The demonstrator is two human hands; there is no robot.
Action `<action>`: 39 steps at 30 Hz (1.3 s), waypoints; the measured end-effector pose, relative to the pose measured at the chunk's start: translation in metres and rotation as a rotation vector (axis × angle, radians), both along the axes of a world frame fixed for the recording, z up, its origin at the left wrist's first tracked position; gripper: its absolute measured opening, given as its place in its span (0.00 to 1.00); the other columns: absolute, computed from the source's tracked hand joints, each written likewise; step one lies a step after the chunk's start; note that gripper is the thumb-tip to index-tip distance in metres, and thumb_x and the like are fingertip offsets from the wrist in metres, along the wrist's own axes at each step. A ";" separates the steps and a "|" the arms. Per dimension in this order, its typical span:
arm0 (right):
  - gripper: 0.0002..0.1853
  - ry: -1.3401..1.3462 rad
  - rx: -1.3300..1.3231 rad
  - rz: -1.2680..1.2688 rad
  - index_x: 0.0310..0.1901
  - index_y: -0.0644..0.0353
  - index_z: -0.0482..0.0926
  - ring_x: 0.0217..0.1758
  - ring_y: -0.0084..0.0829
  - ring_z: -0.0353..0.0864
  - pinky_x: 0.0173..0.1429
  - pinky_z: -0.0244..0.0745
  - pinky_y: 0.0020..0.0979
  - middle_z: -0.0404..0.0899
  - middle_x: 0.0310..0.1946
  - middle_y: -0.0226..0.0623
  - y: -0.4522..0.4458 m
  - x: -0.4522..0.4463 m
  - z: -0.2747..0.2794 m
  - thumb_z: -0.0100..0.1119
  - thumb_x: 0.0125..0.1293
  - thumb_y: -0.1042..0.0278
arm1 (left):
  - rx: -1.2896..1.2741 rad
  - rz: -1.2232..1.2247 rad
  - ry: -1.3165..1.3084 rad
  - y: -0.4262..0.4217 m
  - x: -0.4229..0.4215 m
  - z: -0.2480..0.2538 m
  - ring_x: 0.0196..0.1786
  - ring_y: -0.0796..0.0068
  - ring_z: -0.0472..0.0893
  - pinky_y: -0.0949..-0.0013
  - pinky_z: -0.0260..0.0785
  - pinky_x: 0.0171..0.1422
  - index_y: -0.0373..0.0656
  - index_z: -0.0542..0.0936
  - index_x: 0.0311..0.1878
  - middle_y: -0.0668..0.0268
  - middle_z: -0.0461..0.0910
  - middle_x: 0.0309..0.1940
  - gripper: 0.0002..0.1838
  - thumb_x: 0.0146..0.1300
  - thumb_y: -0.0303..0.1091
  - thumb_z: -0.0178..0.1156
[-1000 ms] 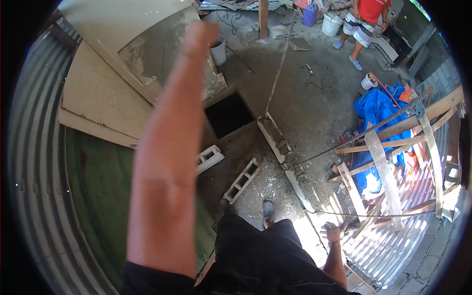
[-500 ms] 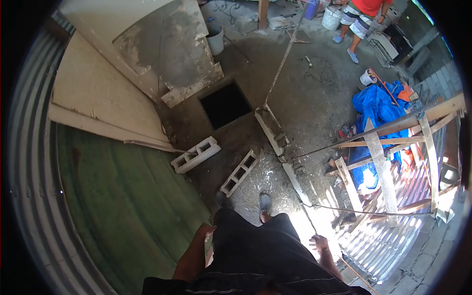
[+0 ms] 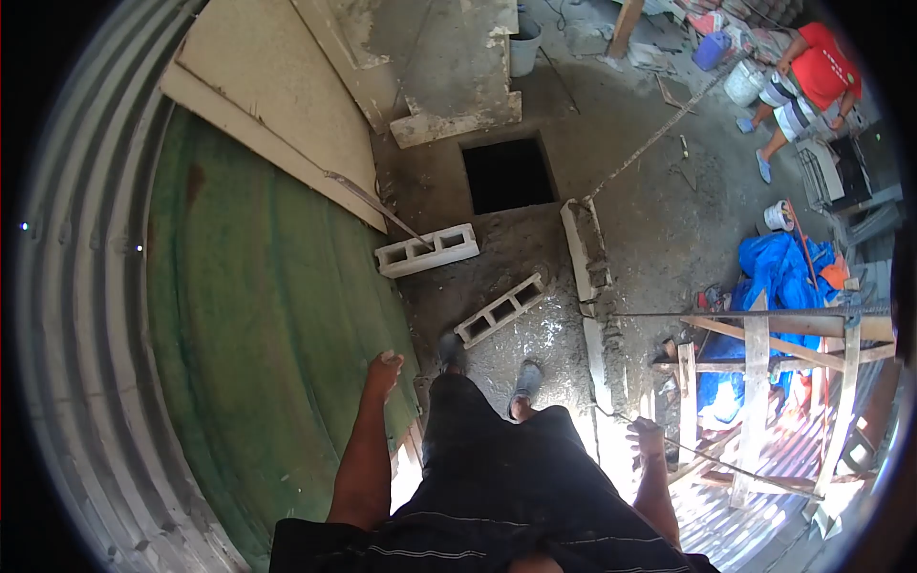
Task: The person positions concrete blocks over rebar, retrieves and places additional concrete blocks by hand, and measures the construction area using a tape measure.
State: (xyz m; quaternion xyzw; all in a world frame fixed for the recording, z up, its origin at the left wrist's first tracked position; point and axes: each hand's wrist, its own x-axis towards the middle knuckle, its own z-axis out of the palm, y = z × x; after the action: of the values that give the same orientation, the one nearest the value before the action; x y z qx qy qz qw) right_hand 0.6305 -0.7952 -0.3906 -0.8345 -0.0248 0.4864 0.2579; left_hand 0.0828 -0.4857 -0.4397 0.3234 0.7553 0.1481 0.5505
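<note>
My left hand hangs beside my left leg over the green sheet; its fingers are loosely bent and nothing shows in them. On the other side, my right hand is held out with fingers apart, close to a thin line that passes by it; whether they touch I cannot tell. In front of my feet a hollow concrete block lies on the wet floor. A second hollow block lies beyond it, with a thin bar reaching its top. A row of laid blocks runs to the right.
A square dark hole opens in the floor ahead. Timber framing and a blue tarp stand at right. Another person in a red shirt stands at the far right near a white bucket. Corrugated metal walls the left.
My view has turned, so the surroundings shift right and upward at the left side. Both hands have lifted a little forward. The other person remains near the buckets.
</note>
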 end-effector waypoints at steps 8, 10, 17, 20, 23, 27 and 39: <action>0.21 0.094 -0.112 0.064 0.55 0.61 0.74 0.33 0.33 0.85 0.27 0.74 0.31 0.84 0.40 0.41 -0.032 -0.001 -0.016 0.58 0.63 0.61 | -0.056 -0.135 0.309 -0.089 -0.043 -0.062 0.30 0.70 0.77 0.62 0.70 0.35 0.30 0.78 0.47 0.59 0.81 0.31 0.27 0.54 0.45 0.67; 0.20 0.107 -0.145 0.089 0.53 0.62 0.75 0.31 0.32 0.84 0.26 0.73 0.30 0.84 0.38 0.40 -0.052 0.022 -0.047 0.59 0.62 0.62 | -0.315 -0.202 0.179 -0.100 -0.045 -0.046 0.34 0.69 0.80 0.63 0.71 0.38 0.30 0.79 0.47 0.56 0.81 0.33 0.28 0.52 0.47 0.68; 0.19 0.030 -0.038 0.108 0.55 0.58 0.74 0.33 0.35 0.83 0.29 0.74 0.30 0.82 0.42 0.42 0.054 0.036 -0.019 0.57 0.64 0.61 | -0.287 0.106 -0.116 -0.057 -0.050 -0.034 0.49 0.58 0.79 0.51 0.71 0.49 0.41 0.75 0.56 0.62 0.78 0.52 0.25 0.61 0.47 0.61; 0.19 -0.087 0.047 0.057 0.54 0.62 0.75 0.29 0.28 0.84 0.24 0.71 0.26 0.84 0.36 0.37 0.117 0.001 0.014 0.57 0.63 0.65 | -0.348 0.015 -0.093 -0.009 -0.061 -0.048 0.53 0.58 0.78 0.49 0.67 0.56 0.44 0.74 0.60 0.60 0.76 0.56 0.25 0.65 0.49 0.56; 0.20 -0.072 0.070 0.109 0.55 0.63 0.74 0.31 0.27 0.84 0.26 0.72 0.24 0.84 0.36 0.35 0.148 -0.036 0.020 0.58 0.63 0.65 | -0.368 0.004 -0.080 0.042 -0.070 -0.065 0.51 0.62 0.78 0.51 0.69 0.54 0.45 0.74 0.60 0.63 0.77 0.53 0.25 0.65 0.49 0.57; 0.23 0.040 -0.095 0.211 0.59 0.64 0.73 0.37 0.32 0.85 0.35 0.77 0.32 0.84 0.40 0.39 0.179 -0.086 0.031 0.58 0.63 0.64 | -0.339 0.007 -0.103 0.112 -0.077 -0.080 0.39 0.70 0.77 0.59 0.71 0.45 0.44 0.78 0.50 0.68 0.78 0.39 0.20 0.61 0.47 0.61; 0.18 0.169 0.117 0.407 0.52 0.61 0.77 0.35 0.29 0.84 0.31 0.74 0.27 0.84 0.37 0.36 0.391 -0.048 -0.059 0.56 0.65 0.60 | -0.173 0.276 -0.379 0.203 -0.033 -0.072 0.61 0.53 0.73 0.47 0.65 0.62 0.38 0.63 0.67 0.52 0.72 0.60 0.34 0.66 0.50 0.57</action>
State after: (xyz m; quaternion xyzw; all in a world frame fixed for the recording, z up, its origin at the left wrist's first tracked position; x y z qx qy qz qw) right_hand 0.5821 -0.4042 -0.4492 -0.7520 -0.1992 0.5944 0.2036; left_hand 0.0499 -0.2826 -0.5116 0.1353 0.6856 0.2149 0.6822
